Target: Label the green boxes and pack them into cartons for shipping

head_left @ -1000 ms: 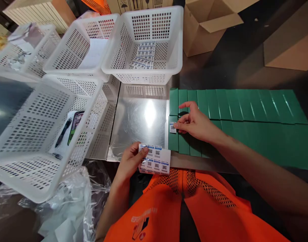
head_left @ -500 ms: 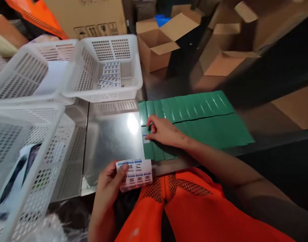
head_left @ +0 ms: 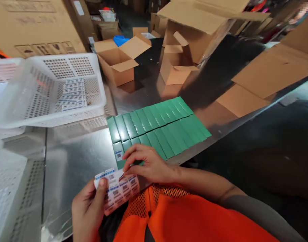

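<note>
My left hand [head_left: 89, 203] grips a sheet of stickers [head_left: 115, 192], thumb on top; the white stickers carry blue print and small square codes. Over the sheet's upper edge, my right hand [head_left: 143, 164] has its thumb and fingertips closed at a sticker whose edge stands up from the backing. Beyond my hands lie two rows of overlapping flat green packets [head_left: 154, 117] on the metal table. A single sticker [head_left: 118, 154] sits on the leftmost packet of the nearer row, close to my right fingertips. My right hand covers part of that row.
A white perforated basket [head_left: 65, 116] at the left holds several sticker sheets [head_left: 74, 92]. Open cardboard boxes stand behind the packets, one at the back left [head_left: 122, 75] and one further right [head_left: 172, 72]. Cardboard flaps [head_left: 244, 101] reach over the table at the right.
My right hand has left the sticker on the leftmost green packet and come down to the sheet. My left hand still holds the sheet, now tilted. The view has swung to the right.
</note>
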Demonstrator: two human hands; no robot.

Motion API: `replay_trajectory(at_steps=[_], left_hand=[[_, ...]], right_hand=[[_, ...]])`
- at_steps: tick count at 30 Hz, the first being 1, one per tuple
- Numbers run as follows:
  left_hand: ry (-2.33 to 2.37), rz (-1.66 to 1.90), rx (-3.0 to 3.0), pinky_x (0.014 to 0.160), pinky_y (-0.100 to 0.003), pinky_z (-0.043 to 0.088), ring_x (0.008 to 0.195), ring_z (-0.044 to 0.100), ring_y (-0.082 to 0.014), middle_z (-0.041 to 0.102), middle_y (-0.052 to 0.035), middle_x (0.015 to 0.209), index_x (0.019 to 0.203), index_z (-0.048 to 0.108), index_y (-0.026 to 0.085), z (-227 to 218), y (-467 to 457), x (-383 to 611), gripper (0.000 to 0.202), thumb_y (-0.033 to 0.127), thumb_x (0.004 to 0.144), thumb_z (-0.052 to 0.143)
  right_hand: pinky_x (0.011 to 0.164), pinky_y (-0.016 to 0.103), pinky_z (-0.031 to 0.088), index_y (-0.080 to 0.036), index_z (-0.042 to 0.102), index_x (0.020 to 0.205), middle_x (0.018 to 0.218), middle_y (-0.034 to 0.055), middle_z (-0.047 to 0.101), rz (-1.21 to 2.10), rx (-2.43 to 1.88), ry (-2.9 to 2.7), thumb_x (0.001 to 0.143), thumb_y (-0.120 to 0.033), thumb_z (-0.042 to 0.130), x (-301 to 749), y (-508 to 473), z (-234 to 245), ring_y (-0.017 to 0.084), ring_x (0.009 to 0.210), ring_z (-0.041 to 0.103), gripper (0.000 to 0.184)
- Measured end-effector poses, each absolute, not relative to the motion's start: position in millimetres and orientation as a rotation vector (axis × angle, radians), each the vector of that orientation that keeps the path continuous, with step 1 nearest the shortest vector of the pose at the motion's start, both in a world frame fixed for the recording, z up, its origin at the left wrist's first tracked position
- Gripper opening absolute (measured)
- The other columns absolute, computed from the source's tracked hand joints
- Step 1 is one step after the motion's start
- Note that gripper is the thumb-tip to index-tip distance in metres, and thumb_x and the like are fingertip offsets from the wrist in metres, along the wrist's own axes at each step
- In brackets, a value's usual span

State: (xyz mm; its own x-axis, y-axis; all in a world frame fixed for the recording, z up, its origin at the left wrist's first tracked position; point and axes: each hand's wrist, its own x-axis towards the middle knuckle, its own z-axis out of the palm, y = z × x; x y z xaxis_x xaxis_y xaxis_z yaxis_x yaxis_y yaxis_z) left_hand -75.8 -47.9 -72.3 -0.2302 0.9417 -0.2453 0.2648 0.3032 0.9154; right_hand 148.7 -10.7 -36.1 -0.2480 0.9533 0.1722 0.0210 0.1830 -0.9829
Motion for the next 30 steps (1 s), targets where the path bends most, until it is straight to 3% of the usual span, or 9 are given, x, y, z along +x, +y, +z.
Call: replay_trajectory(at_steps=[4,10,15,17,18,20,22,30], left_hand=[[1.654,0.94,1.03,0.054,-0.024,0.052,0.061,0.062,-0.0169,0.07,-0.0032,0.067,0.083,0.077,0.015,-74.4,-52.6,-75.9,0.061,0.075,0.071,0.072],[1.646,0.906,1.058,0.058,-0.023,0.049,0.063,0.059,-0.0145,0.066,-0.0025,0.066,0.078,0.074,0.015,-81.6,-63.5,-77.0,0.054,0.068,0.083,0.066],[1.651,0.889,1.01,0.062,-0.025,0.052,0.068,0.061,-0.016,0.067,-0.0031,0.07,0.082,0.073,0.015,-85.4,-75.8,-84.4,0.053,0.067,0.085,0.065],[1.661,0.88,0.996,0.062,-0.025,0.052,0.068,0.061,-0.0159,0.067,-0.0029,0.07,0.082,0.073,0.015,-86.0,-77.9,-87.8,0.053,0.068,0.085,0.064],[1.663,0.876,0.992,0.061,-0.025,0.051,0.067,0.061,-0.0158,0.066,-0.0028,0.069,0.082,0.073,0.015,-86.2,-78.2,-89.2,0.054,0.068,0.084,0.065],[1.666,0.861,0.983,0.06,-0.025,0.051,0.067,0.061,-0.016,0.066,-0.0028,0.069,0.081,0.073,0.015,-86.6,-78.0,-90.9,0.054,0.069,0.084,0.065],[1.668,0.848,0.976,0.059,-0.025,0.05,0.068,0.061,-0.0164,0.066,-0.0029,0.07,0.082,0.072,0.016,-86.9,-77.1,-91.0,0.054,0.069,0.084,0.065],[1.63,0.838,1.05,0.059,-0.023,0.046,0.066,0.057,-0.0146,0.065,-0.0024,0.068,0.073,0.068,0.016,-82.0,-72.8,-81.9,0.053,0.067,0.087,0.062]], right_hand=[[0.087,0.033,0.055,-0.027,0.071,0.082,0.093,-0.0002,0.071,1.244,-1.021,-1.248,0.082,-0.032,0.079,171.7,7.0,-23.8,0.016,0.089,0.066,0.01],[0.083,0.036,0.055,-0.025,0.065,0.085,0.089,0.0012,0.068,1.421,-1.134,-1.344,0.073,-0.046,0.085,180.6,57.4,-39.7,0.018,0.086,0.064,0.031],[0.076,0.036,0.054,-0.023,0.062,0.082,0.082,0.0025,0.068,1.482,-1.238,-1.476,0.076,-0.045,0.08,172.3,63.6,-44.3,0.018,0.077,0.064,0.028],[0.068,0.034,0.052,-0.023,0.064,0.094,0.075,0.0004,0.066,1.523,-1.335,-1.569,0.078,-0.038,0.077,173.0,63.0,-42.8,0.016,0.069,0.063,0.025],[0.066,0.033,0.051,-0.025,0.063,0.107,0.072,-0.0011,0.065,1.54,-1.376,-1.621,0.079,-0.035,0.076,174.1,62.7,-41.8,0.017,0.066,0.063,0.033],[0.063,0.032,0.05,-0.029,0.048,0.137,0.069,-0.0041,0.066,1.563,-1.433,-1.689,0.08,-0.03,0.074,176.1,62.2,-40.0,0.018,0.064,0.065,0.063],[0.063,0.033,0.05,-0.031,0.031,0.147,0.07,-0.005,0.068,1.566,-1.478,-1.711,0.079,-0.03,0.075,176.8,61.7,-39.0,0.02,0.065,0.068,0.082],[0.065,0.034,0.046,-0.025,0.039,0.127,0.071,-0.0038,0.069,1.282,-1.731,-1.898,0.078,-0.026,0.074,163.6,61.4,-37.4,0.021,0.068,0.067,0.06]])
